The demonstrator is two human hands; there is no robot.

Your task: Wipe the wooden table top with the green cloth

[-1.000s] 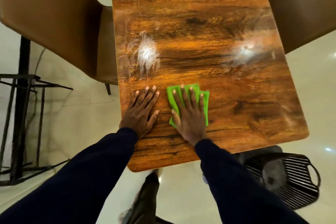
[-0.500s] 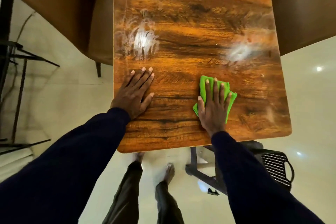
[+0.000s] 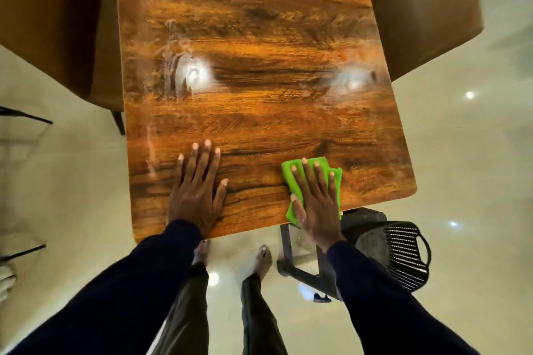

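The wooden table top point(image 3: 259, 112) fills the middle of the head view, glossy, with wet streaks and two bright light glares. A folded green cloth point(image 3: 290, 179) lies at the table's near edge, right of centre. My right hand point(image 3: 315, 202) presses flat on it, fingers spread, covering most of it; the cloth's near corner reaches the table edge. My left hand point(image 3: 199, 190) rests flat on the bare wood to the left of the cloth, fingers apart, holding nothing.
A brown chair point(image 3: 57, 32) stands at the table's left side and another brown chair point(image 3: 427, 14) at its right. A black slatted basket point(image 3: 403, 256) and a table leg frame point(image 3: 288, 256) sit below the near right corner. My feet stand on pale tiles.
My right hand slid the green cloth to the right and then back toward the table's near edge. My left hand stayed flat on the wood; the view shifted.
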